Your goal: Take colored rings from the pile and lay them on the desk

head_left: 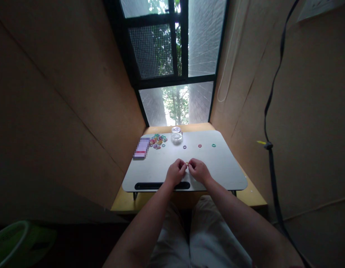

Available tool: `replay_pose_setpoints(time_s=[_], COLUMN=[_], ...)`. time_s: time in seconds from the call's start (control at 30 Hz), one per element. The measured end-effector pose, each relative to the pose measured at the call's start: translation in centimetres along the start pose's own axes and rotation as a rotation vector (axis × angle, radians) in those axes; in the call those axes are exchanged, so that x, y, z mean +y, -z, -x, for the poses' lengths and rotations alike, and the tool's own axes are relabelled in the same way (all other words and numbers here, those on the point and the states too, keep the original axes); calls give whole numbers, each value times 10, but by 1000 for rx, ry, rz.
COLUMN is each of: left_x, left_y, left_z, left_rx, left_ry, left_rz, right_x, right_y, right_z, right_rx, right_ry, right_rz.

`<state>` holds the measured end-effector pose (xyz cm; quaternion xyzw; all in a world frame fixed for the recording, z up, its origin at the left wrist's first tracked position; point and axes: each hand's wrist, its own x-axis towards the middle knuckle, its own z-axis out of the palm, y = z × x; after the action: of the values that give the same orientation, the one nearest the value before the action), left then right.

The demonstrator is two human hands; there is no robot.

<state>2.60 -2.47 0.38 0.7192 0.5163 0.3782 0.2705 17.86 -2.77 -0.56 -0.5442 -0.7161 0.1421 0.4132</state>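
Over the white tabletop, my left hand and my right hand meet with fingertips pinched. Between them is a small pale yellowish ring, perhaps a hair tie; the fingers partly cover it. Beyond the hands three similar rings lie apart in a row: a purple ring, a red ring and a green ring. A loose pile of multicoloured rings sits at the far left. Near it stands a clear round container, with another clear round piece behind.
A blurred-out flat object lies at the table's left edge. A black slot runs along the near edge. The small table stands on a wooden ledge between two walls, below a window. A black cord hangs at right.
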Motion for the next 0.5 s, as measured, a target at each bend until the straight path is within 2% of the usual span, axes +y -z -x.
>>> replay_pose_setpoints(time_s=[0.5], left_x=[2], left_y=[-1], left_z=[-1], left_rx=[3], left_ry=[16], left_rz=[-44], right_x=[0], right_y=[0], right_z=[-1], right_rx=[-10], right_ry=[-9], right_rz=[-3])
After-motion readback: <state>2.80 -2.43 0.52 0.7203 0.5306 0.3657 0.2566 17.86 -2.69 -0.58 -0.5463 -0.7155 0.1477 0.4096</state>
